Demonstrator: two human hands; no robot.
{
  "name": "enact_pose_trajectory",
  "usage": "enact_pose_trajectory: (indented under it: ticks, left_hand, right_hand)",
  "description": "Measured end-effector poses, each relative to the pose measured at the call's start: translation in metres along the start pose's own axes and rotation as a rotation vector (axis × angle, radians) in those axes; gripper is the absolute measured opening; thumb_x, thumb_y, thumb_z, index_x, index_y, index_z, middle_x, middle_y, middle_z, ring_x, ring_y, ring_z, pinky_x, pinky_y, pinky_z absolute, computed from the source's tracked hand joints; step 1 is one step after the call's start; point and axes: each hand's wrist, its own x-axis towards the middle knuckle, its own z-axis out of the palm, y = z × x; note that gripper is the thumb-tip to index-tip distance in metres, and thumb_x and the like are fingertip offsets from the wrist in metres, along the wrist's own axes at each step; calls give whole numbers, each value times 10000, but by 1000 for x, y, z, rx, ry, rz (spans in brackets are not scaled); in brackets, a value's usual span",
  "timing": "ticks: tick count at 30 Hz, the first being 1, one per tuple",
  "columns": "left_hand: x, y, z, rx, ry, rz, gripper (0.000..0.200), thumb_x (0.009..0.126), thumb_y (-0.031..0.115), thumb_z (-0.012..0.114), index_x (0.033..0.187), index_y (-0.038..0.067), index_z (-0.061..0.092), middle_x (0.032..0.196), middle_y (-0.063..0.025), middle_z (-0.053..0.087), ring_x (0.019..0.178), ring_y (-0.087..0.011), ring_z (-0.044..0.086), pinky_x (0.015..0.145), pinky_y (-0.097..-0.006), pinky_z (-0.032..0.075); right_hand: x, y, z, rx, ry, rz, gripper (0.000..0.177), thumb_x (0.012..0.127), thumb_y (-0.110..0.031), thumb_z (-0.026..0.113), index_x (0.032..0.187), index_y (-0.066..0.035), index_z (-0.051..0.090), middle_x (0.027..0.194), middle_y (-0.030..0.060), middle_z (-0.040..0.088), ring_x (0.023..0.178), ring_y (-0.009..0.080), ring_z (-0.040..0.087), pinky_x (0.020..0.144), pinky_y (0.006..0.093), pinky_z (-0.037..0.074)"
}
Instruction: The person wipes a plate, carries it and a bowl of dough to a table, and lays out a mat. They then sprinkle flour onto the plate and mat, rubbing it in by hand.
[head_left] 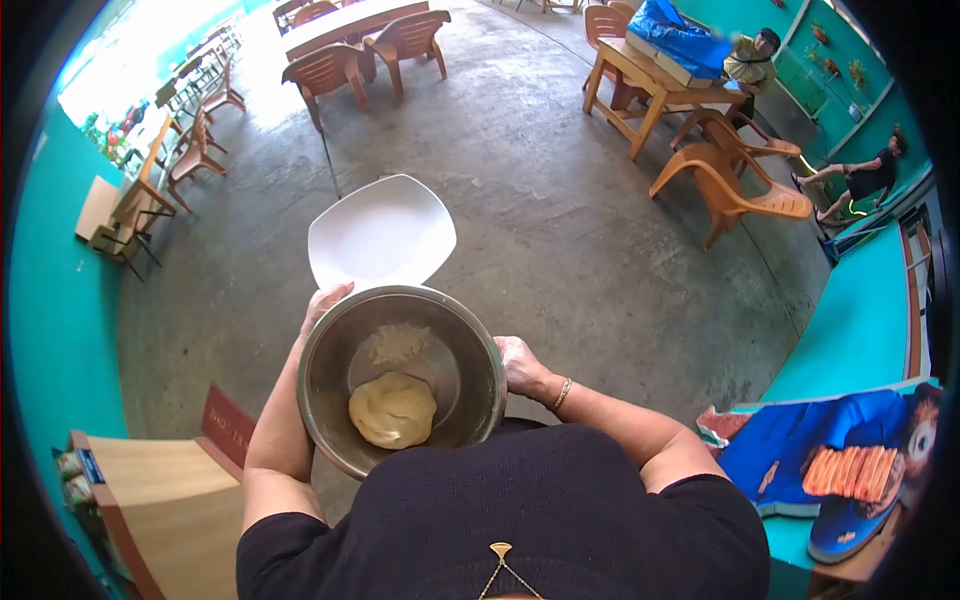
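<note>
A round steel bowl (pixel 470 400) is tilted toward me in front of my chest. Inside lies a smooth lump of pale dough (pixel 392 410), with a patch of flour (pixel 398 343) on the metal beside it. My right hand (pixel 517 365), dusted with flour, grips the bowl's right side; its fingertips are hidden behind the wall. Just beyond the bowl is a white squarish dish (pixel 383 232). My left hand (pixel 326 302) is closed at the dish's near left edge, against the bowl's far left rim. Most of its fingers are out of sight.
Brown plastic chairs (pixel 720 185) stand around a wooden table (pixel 650 85) bearing a blue cover (pixel 680 40). One person (pixel 752 65) is behind it; another (pixel 872 175) sits by the right wall. A wooden surface (pixel 170 490) is near my left, a printed banner (pixel 830 465) near my right.
</note>
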Motion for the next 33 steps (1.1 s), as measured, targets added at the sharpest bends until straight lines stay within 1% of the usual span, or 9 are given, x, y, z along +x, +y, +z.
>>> enact_pose_trajectory:
  ticks: [2, 7, 9, 12, 19, 22, 23, 25, 33]
  left_hand:
    - [49, 17, -2, -17, -11, 6, 244, 824, 180, 553, 951, -28, 560, 814, -80, 605, 658, -153, 582, 587, -282, 470]
    - [185, 85, 6, 33, -72, 1, 256, 822, 190, 553, 953, -29, 569, 804, -81, 606, 648, -153, 580, 584, -284, 467]
    - [220, 114, 13, 64, -119, -29, 266, 821, 200, 550, 953, -30, 572, 792, -82, 607, 643, -153, 579, 571, -286, 462]
    - [281, 155, 29, 144, -128, -47, 276, 818, 211, 554, 948, -31, 577, 775, -85, 607, 629, -147, 575, 553, -282, 455]
    - [448, 197, 65, 220, -140, -11, 260, 809, 205, 562, 931, -24, 583, 776, -84, 613, 635, -142, 582, 558, -272, 465]
    - [496, 227, 93, 144, -167, -23, 260, 807, 200, 565, 938, -24, 580, 788, -82, 612, 646, -147, 585, 561, -269, 469]
    - [515, 239, 100, 149, -162, -12, 260, 807, 200, 565, 938, -24, 580, 788, -82, 612, 646, -147, 585, 561, -269, 469]
    - [551, 252, 110, 64, -158, -70, 265, 807, 197, 568, 951, -25, 575, 793, -78, 610, 644, -148, 585, 566, -271, 472]
    - [710, 299, 160, 73, -146, -26, 223, 832, 204, 548, 905, -2, 594, 734, -76, 620, 597, -143, 591, 546, -274, 480]
  right_hand:
    - [44, -6, -15, -92, -18, -62, 193, 805, -15, 581, 976, 75, 572, 947, 86, 624, 825, 103, 553, 744, 245, 473]
    - [156, -56, -47, -1, 52, -3, 181, 806, -10, 579, 973, 61, 580, 953, 81, 622, 833, 110, 553, 741, 252, 474]
    - [194, -69, -52, 71, 138, -87, 142, 775, -61, 641, 879, 27, 605, 809, 32, 616, 708, 77, 538, 593, 242, 474]
    - [240, -104, -67, 22, 183, -116, 122, 801, -63, 609, 884, 26, 605, 809, 32, 615, 706, 77, 538, 591, 239, 473]
    - [350, -159, -141, 246, 185, -113, 123, 799, -24, 591, 899, 44, 612, 848, 49, 627, 731, 87, 549, 637, 242, 481]
    - [411, -184, -190, 57, 168, -163, 125, 789, -7, 591, 899, 50, 612, 861, 65, 633, 744, 95, 556, 661, 242, 480]
    - [430, -202, -206, 58, 160, -173, 125, 789, -7, 591, 899, 50, 612, 861, 65, 633, 744, 95, 556, 661, 242, 480]
    - [454, -234, -230, 119, 125, -27, 140, 773, -18, 619, 892, 54, 607, 849, 66, 633, 747, 96, 553, 670, 248, 477]
    - [583, -275, -334, 69, 148, -113, 158, 759, -32, 639, 890, 48, 601, 808, 50, 623, 697, 93, 542, 614, 259, 477]
